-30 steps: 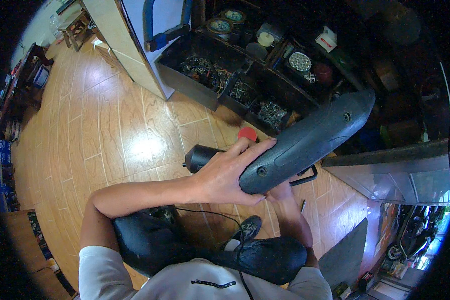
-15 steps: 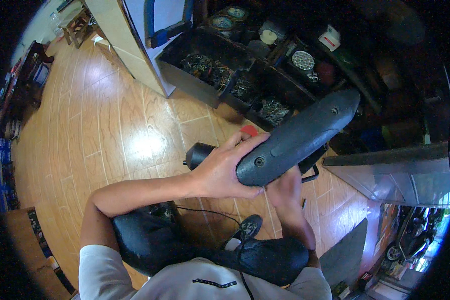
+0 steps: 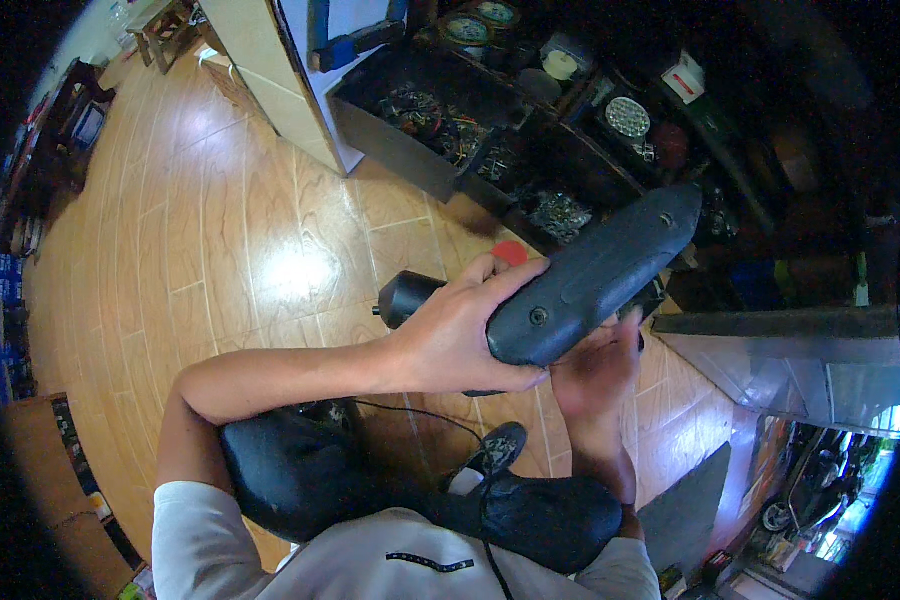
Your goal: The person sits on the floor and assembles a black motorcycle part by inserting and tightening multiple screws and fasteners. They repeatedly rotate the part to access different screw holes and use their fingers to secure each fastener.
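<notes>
My left hand (image 3: 448, 335) is closed round the near end of a long black muffler heat shield (image 3: 595, 285). The shield is tapered, with a recessed screw near each end, and slants up to the right. Beneath it, a black muffler body (image 3: 410, 298) with a small end pipe sticks out to the left of my wrist; most of it is hidden. My right hand (image 3: 598, 372) is under the shield's right side, close to a dark part there. Its fingers are blurred and partly covered, so what they hold does not show.
A dark drawer (image 3: 400, 150) with loose screws and small metal parts stands ahead, beside a white panel (image 3: 315, 95). A red disc (image 3: 511, 252) shows behind my left hand. A black cable (image 3: 420, 412) crosses my legs. A metal-sided cabinet (image 3: 770, 345) stands right; a motorcycle (image 3: 820, 480) is farther off.
The shield has tilted slightly and its far end is a little lower. My right hand has shifted right along its underside. My left hand keeps its grip.
</notes>
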`<state>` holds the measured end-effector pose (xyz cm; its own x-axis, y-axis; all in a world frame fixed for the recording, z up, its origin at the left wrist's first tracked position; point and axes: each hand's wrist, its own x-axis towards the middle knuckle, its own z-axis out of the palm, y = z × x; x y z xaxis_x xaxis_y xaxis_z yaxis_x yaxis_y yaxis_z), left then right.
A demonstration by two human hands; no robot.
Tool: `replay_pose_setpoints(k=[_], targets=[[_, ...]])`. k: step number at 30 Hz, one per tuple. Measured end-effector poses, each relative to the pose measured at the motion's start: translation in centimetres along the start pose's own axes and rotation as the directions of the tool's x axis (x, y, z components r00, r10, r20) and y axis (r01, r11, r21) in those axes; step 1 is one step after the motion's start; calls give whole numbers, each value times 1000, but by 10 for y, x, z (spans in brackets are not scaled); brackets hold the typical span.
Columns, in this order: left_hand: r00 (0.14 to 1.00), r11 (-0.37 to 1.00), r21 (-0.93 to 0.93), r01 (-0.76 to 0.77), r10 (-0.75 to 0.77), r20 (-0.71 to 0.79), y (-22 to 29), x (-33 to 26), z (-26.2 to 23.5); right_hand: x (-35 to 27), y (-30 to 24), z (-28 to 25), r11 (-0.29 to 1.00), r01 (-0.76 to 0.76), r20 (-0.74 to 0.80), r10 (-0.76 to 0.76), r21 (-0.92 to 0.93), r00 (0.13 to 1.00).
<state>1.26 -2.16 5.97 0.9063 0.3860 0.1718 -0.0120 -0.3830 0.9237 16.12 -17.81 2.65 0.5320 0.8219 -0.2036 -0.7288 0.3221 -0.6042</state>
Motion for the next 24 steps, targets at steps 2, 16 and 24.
replay_pose_setpoints(k=[2,16,24], targets=[[1000,1000,18,-9,10,-9,2,-1,-1,-2,2,-2,981,49,-121,-73,-190,990],[997,987,143,-72,73,-1,-6,0,-3,-8,-1,18,891,183,-15,-208,-415,978],[996,983,163,-85,87,-4,-8,-2,3,-8,-2,21,793,271,41,-298,-546,954]])
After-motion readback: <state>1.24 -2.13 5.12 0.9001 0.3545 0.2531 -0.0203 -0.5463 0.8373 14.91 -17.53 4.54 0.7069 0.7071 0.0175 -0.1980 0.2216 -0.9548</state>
